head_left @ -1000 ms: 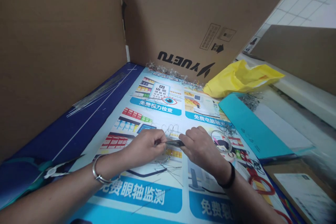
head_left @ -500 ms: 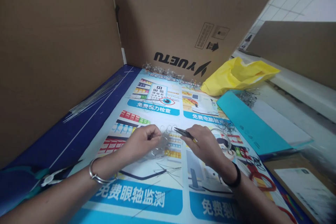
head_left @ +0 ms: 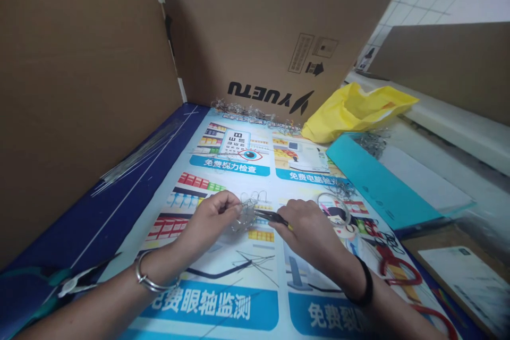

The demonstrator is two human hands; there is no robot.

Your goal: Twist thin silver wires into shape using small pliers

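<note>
In the head view, my left hand (head_left: 220,214) is closed in a pinch on a small bent-wire piece (head_left: 247,213), a tangle of thin silvery loops. My right hand (head_left: 308,226) grips dark needle-nose pliers (head_left: 271,216), their tips pointing left and reaching the wire piece. Whether the jaws are clamped on a wire cannot be made out. Loose cut wires (head_left: 255,265) lie on the printed poster sheet (head_left: 281,255) below my hands. A ring-shaped wire coil (head_left: 333,210) lies just beyond my right hand.
Teal-handled pliers (head_left: 75,282) lie at the lower left, straight wires (head_left: 139,149) on the blue cloth. Small wire pieces (head_left: 251,112) line the cardboard wall (head_left: 255,26). At right are a yellow bag (head_left: 354,114), a turquoise folder (head_left: 368,186) and red-handled scissors (head_left: 402,271).
My right hand has moved the pliers left and slightly down, bringing their tips to the wire piece. My left hand still pinches it. The whole view has shifted slightly.
</note>
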